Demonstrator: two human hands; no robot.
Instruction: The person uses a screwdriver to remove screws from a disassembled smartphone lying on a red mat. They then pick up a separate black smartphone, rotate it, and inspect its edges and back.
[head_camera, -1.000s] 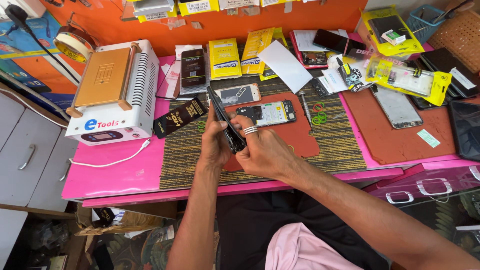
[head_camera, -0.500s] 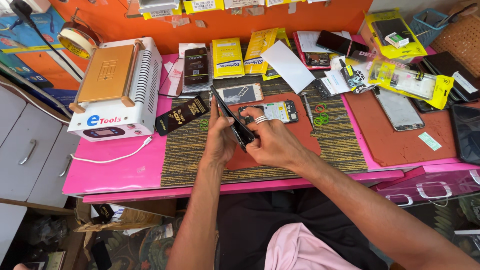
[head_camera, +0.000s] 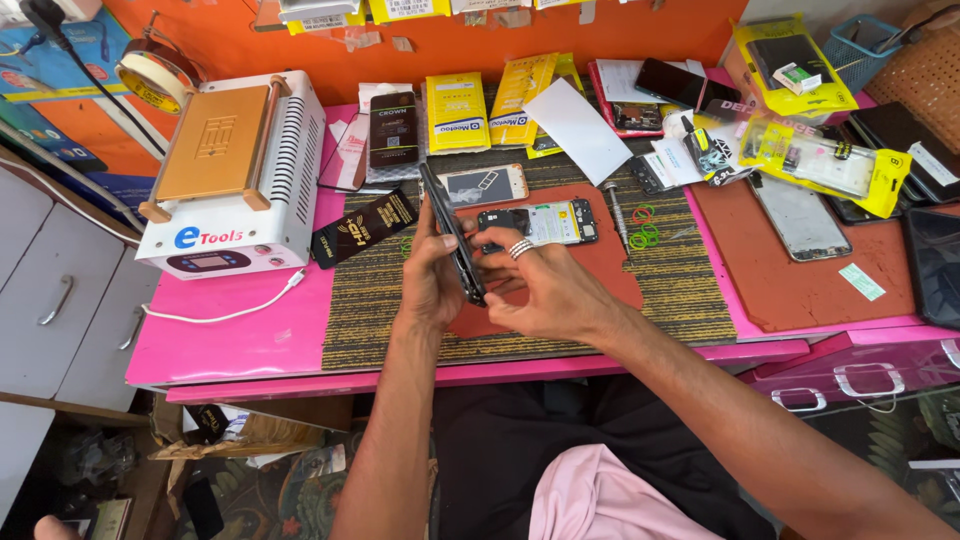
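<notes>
A dark slim phone (head_camera: 452, 232) stands on edge above the red work mat (head_camera: 610, 270), seen edge-on. My left hand (head_camera: 430, 280) grips it from the left side, thumb along its edge. My right hand (head_camera: 535, 285), with rings on one finger, holds the phone's lower right side with fingertips pressed at its edge. Just behind the hands lies an opened phone (head_camera: 545, 222) showing its inner parts, and another phone (head_camera: 485, 184) with a pale back.
A white heating machine with an orange plate (head_camera: 225, 170) stands at the left on the pink table (head_camera: 230, 340). Yellow packets (head_camera: 457, 110), a screwdriver (head_camera: 613, 212), green rubber bands (head_camera: 642, 225), loose screens (head_camera: 800, 215) and a tape roll (head_camera: 150, 75) crowd the back and right.
The view has shifted slightly. Both hands keep hold of the dark phone, which stays on edge; the right fingers have worked a little lower along its side.
</notes>
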